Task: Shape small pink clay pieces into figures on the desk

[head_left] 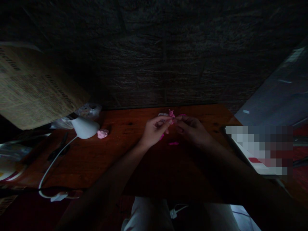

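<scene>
My left hand point(156, 127) and my right hand point(191, 130) meet over the middle of the wooden table, fingertips pinched together. Between them is a small bright pink figure point(171, 113) that looks like modelling clay, with thin points sticking up at its top. Fingers cover its lower part. A flat pink piece point(173, 143) lies on the table just below the hands. Another pink bit point(161, 137) shows beside my left palm, and one more pink piece point(183, 115) is partly hidden behind my right fingers. Something whitish point(163, 114) sits behind my left hand.
On the left, a pale pink lump point(103, 133) rests against a white cone-shaped object point(86, 127) with a white cable. Dark scissors point(59, 150) lie near the cable. A printed paper sheet point(40, 89) hangs at upper left. A dark-edged tray-like object point(250, 154), partly blurred, is at right.
</scene>
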Motion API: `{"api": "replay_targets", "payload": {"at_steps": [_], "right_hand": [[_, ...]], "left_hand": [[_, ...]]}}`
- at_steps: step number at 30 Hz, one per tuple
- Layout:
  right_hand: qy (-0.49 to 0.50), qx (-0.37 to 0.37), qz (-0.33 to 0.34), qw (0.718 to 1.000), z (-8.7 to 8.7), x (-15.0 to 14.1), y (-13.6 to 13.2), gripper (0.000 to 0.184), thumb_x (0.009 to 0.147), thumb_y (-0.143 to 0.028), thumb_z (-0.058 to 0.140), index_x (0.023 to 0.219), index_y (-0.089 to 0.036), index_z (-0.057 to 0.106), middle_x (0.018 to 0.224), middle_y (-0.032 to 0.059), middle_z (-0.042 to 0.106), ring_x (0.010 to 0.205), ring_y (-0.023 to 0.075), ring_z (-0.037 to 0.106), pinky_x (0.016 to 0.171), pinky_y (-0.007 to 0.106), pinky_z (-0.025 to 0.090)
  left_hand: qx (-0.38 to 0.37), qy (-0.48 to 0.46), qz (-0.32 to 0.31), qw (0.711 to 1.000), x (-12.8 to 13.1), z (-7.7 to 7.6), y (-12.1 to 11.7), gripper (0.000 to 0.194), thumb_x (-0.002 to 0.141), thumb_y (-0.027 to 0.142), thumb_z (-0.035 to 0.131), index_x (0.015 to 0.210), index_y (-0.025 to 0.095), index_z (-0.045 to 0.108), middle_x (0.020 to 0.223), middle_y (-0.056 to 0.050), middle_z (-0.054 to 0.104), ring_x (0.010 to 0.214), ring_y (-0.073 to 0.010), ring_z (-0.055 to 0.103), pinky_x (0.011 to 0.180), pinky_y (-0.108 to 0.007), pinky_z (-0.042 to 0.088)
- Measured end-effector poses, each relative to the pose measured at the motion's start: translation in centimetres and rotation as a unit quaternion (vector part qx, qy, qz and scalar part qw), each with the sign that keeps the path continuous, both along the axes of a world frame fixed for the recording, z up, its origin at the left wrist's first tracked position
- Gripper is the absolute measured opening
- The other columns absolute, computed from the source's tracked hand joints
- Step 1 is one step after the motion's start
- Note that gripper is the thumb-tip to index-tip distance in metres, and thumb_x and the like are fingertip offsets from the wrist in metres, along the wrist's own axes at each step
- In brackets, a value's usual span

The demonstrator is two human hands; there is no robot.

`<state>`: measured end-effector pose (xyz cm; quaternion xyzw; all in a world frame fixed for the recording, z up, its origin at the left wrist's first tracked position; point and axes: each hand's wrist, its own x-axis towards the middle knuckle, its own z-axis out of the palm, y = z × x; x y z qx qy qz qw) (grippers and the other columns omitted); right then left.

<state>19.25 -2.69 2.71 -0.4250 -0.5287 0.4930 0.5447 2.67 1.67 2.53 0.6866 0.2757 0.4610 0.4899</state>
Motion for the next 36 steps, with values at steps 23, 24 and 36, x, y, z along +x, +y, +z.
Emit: {"api": "replay_targets", "payload": {"at_steps": [23,24,36], "right_hand": [[0.117,-0.050,-0.016,0.992,0.17,-0.51,-0.23,0.030,0.067,-0.049,0.083,0.076,-0.021,0.074,0.077,0.0024,0.068,0.068,0.0128,0.056,0.063,0.027,0.043],[0.128,-0.054,-0.014,0.990,0.13,-0.49,-0.23,0.029,0.066,-0.047,0.084,0.078,-0.021,0.075,0.079,0.0025,0.069,0.069,0.0130,0.057,0.063,0.027,0.044],[0.130,-0.063,-0.018,0.989,0.02,-0.35,-0.19,0.028,0.064,-0.044,0.087,0.080,-0.023,0.077,0.076,0.0010,0.068,0.065,0.0114,0.055,0.059,0.026,0.040]], "left_hand": [[-0.039,-0.022,-0.009,0.999,-0.10,-0.31,0.54,0.032,0.081,0.039,0.074,0.103,0.017,0.075,0.083,-0.004,0.074,0.051,-0.0054,0.057,0.045,-0.018,0.043],[-0.044,-0.026,-0.007,0.999,-0.09,-0.31,0.56,0.032,0.080,0.039,0.074,0.103,0.017,0.074,0.084,-0.004,0.074,0.051,-0.0053,0.057,0.044,-0.018,0.043],[-0.053,-0.067,-0.033,0.996,-0.05,-0.23,0.64,0.023,0.080,0.034,0.075,0.092,0.015,0.068,0.083,-0.002,0.071,0.053,-0.0046,0.056,0.050,-0.018,0.045]]}}
